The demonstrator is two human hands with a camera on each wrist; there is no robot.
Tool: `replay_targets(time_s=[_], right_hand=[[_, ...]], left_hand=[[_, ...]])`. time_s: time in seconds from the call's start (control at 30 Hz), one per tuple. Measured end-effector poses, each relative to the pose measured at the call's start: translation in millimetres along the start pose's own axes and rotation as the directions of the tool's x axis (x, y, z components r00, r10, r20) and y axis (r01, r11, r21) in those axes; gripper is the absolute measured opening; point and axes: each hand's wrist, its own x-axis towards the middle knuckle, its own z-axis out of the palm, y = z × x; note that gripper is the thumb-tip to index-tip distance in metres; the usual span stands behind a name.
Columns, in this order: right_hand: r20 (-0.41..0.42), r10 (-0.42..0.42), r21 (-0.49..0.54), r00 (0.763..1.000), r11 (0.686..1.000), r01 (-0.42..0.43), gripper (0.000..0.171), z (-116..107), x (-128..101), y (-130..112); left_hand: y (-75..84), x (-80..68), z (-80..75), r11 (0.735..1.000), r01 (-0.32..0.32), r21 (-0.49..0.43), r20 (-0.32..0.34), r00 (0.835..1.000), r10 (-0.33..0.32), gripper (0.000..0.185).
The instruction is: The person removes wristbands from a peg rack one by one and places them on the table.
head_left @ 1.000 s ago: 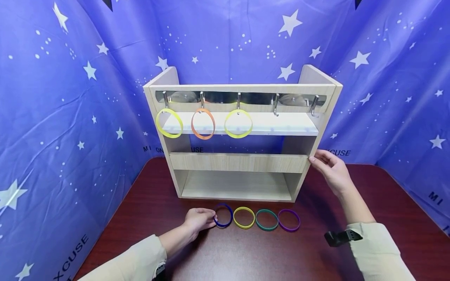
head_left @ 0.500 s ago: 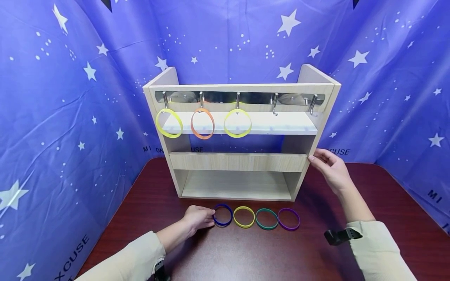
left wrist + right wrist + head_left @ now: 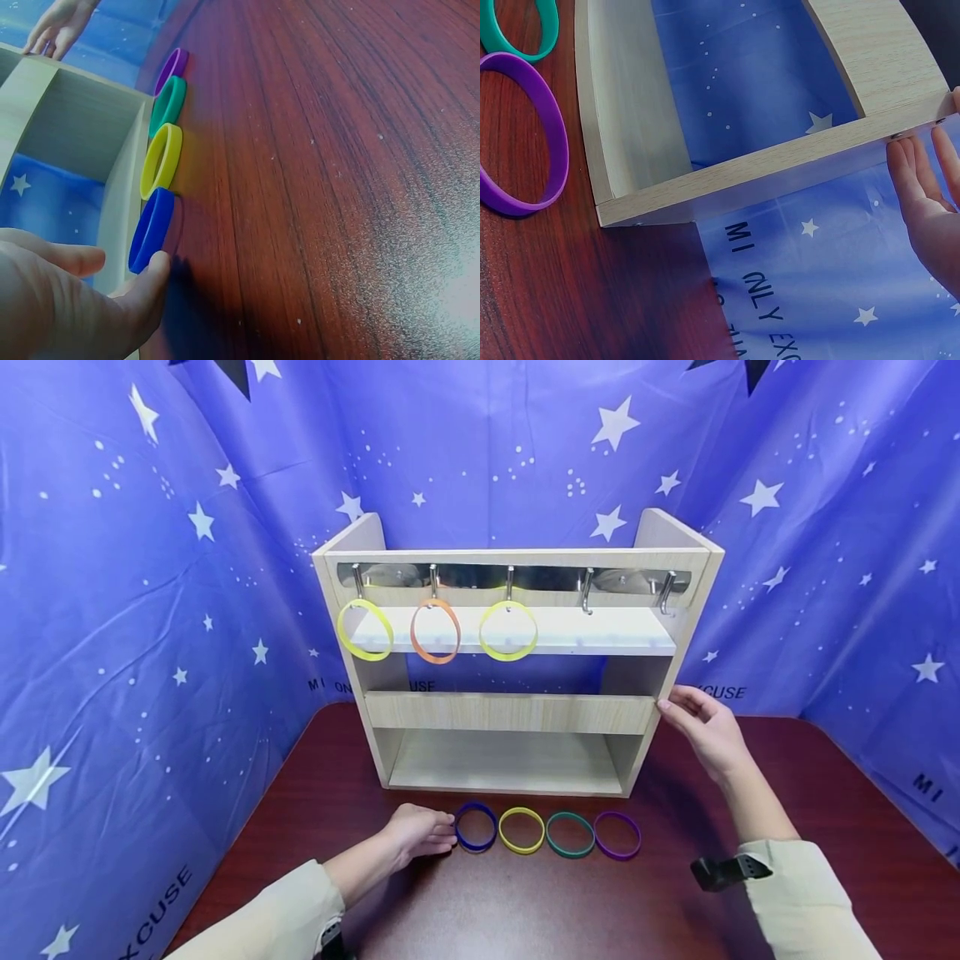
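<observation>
Four rings lie in a row on the dark red table in front of a wooden shelf unit (image 3: 510, 712): blue ring (image 3: 476, 827), yellow ring (image 3: 521, 830), green ring (image 3: 570, 834), purple ring (image 3: 617, 835). My left hand (image 3: 420, 833) pinches the blue ring's left edge, and the left wrist view shows the thumb against the blue ring (image 3: 150, 229). My right hand (image 3: 705, 727) rests with straight fingers on the shelf unit's right side panel, seen close as the right hand (image 3: 926, 202) at the panel's edge (image 3: 915, 124).
Under the unit's top board, a yellow ring (image 3: 364, 629), an orange ring (image 3: 435, 632) and another yellow ring (image 3: 507, 630) hang on metal hooks. Two hooks (image 3: 586, 591) on the right are bare. Blue starred cloth (image 3: 150, 610) surrounds the table on three sides.
The head view has tipped slightly, so everything sits lower in frame. The blue ring, tilted a second ago, lies flat. Both hands have barely moved.
</observation>
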Motion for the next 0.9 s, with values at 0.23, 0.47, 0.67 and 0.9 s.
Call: replay_targets(time_s=[0.23, 0.47, 0.67, 0.9], right_hand=[[-0.001, -0.012, 0.04, 1.0, 0.999, 0.012, 0.027, -0.1, -0.6, 1.1], [0.008, -0.014, 0.033, 1.0, 0.999, 0.014, 0.027, 0.4, -0.2, 0.7], [0.008, -0.012, 0.031, 1.0, 0.999, 0.012, 0.026, 0.4, -0.2, 0.4], [0.014, -0.016, 0.046, 1.0, 0.999, 0.015, 0.026, 0.4, -0.4, 0.5]], left_hand=[[-1.9, 1.2, -2.6, 1.0, 0.002, 0.014, 0.019, 1.0, -0.003, 0.028], [9.8, 0.4, -7.8, 0.996, 0.021, 0.092, 0.064, 0.998, -0.027, 0.033], [31.6, -2.1, -8.6, 0.984, -0.017, 0.176, 0.14, 0.99, -0.008, 0.042], [46.9, -1.8, -8.4, 0.983, -0.074, 0.167, 0.186, 0.982, 0.043, 0.043]])
